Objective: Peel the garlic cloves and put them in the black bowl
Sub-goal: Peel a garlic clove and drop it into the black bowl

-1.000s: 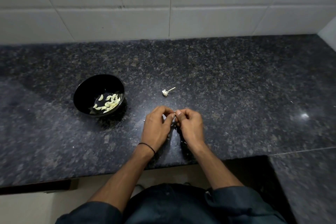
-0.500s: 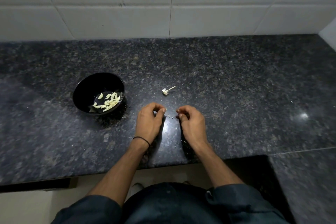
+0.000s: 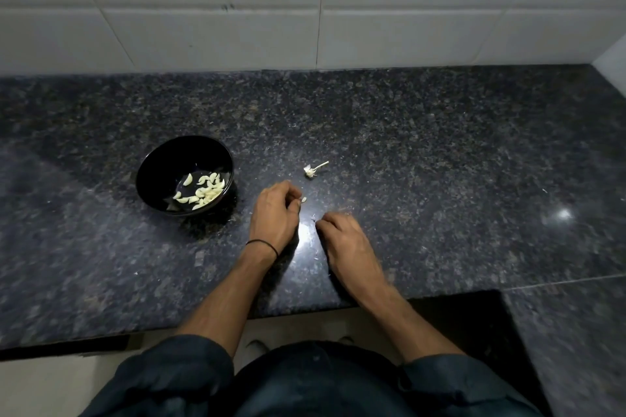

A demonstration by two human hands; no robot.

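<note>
A black bowl stands on the dark granite counter at the left and holds several pale peeled garlic cloves. My left hand, with a black band at the wrist, sits just right of the bowl and pinches a small pale garlic clove at its fingertips. My right hand rests on the counter nearer to me with its fingers curled; whether it holds anything is hidden. A bare garlic stem with root base lies beyond both hands.
White tiled wall bounds the granite counter at the back. The counter's front edge runs just below my wrists, with a lower step at the right. Tiny skin scraps dot the surface between my hands.
My hands, joined together a second ago, have parted. The left hand has moved up and left toward the bowl with the clove. The right hand has drawn back toward me.
</note>
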